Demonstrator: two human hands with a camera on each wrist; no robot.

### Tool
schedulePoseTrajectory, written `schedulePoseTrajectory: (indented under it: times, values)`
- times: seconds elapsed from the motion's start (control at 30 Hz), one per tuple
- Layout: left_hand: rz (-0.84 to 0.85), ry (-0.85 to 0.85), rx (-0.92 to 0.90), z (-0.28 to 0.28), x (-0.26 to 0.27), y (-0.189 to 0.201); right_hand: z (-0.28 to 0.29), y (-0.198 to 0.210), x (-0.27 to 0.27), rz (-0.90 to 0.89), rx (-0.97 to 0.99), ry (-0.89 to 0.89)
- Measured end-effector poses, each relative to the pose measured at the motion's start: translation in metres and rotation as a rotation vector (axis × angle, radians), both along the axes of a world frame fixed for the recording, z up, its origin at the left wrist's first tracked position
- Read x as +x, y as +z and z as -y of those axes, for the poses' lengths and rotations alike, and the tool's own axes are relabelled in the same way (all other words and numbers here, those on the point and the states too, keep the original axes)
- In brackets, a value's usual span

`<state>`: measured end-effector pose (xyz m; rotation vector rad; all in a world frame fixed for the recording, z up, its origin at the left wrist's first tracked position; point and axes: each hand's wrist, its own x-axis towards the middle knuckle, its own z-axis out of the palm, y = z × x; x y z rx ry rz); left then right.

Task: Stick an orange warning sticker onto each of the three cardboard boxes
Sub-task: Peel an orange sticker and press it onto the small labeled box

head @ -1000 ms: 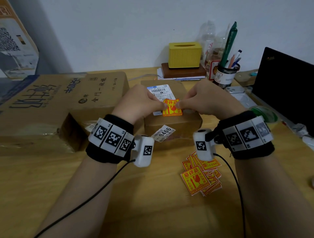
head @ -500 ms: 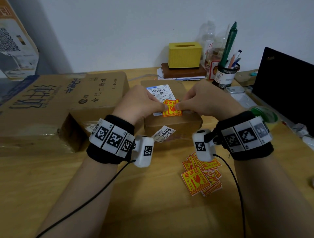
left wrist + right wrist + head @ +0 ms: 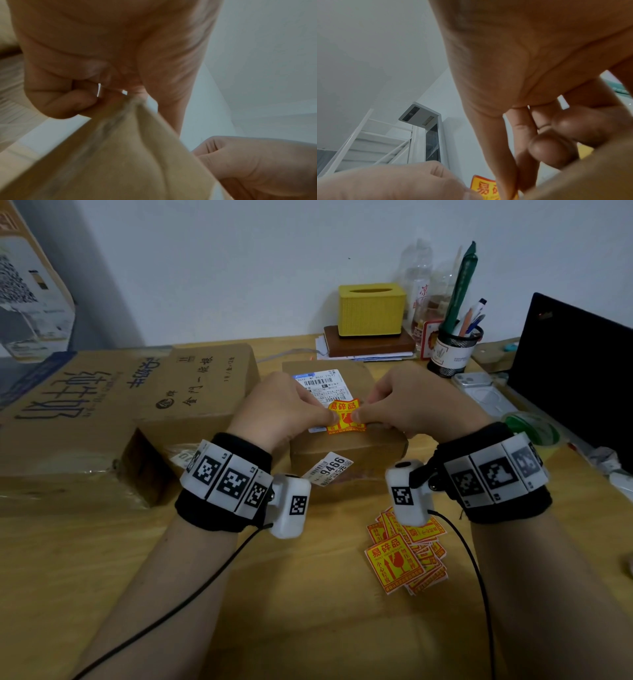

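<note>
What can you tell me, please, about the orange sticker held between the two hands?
The orange-and-yellow paper warning sticker is roughly square, printed with red Chinese characters and a broken-glass symbol. It looks slightly curled, its top edge wavy. The left hand and the right hand each pinch one side, holding it over the small brown cardboard box bearing a white shipping label.

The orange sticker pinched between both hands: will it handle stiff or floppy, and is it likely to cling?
Probably floppy: the orange sticker curls at its top edge between the left hand and right hand. Likely very light, since fingertip pinches alone carry it. Once peeled it may cling to fingers or the small cardboard box below; its backing cannot be seen.
</note>
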<state>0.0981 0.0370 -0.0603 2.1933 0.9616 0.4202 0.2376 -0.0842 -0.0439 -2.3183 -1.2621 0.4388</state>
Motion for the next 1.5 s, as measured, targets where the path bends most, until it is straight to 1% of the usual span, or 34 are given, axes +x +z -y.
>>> schedulePoseTrajectory:
  times: [0.43,0.73,1.03,1.5]
  values:
    - [0.007,-0.044,-0.034,-0.0016,-0.0033,0.0007,0.0025,0.0018,0.0022,-0.057,0.005,-0.058]
    - [0.032,-0.072,-0.071,-0.0034,-0.0066,0.0025,0.0014,0.0032,-0.0029,-0.023,-0.007,-0.030]
    - [0.040,-0.076,-0.065,-0.0033,-0.0068,0.0026,-0.0022,-0.0001,-0.0034,-0.045,0.046,-0.015]
    - [0.002,-0.095,-0.049,-0.0019,-0.0085,0.0050,-0.0019,0.0008,-0.0032,-0.036,-0.030,-0.019]
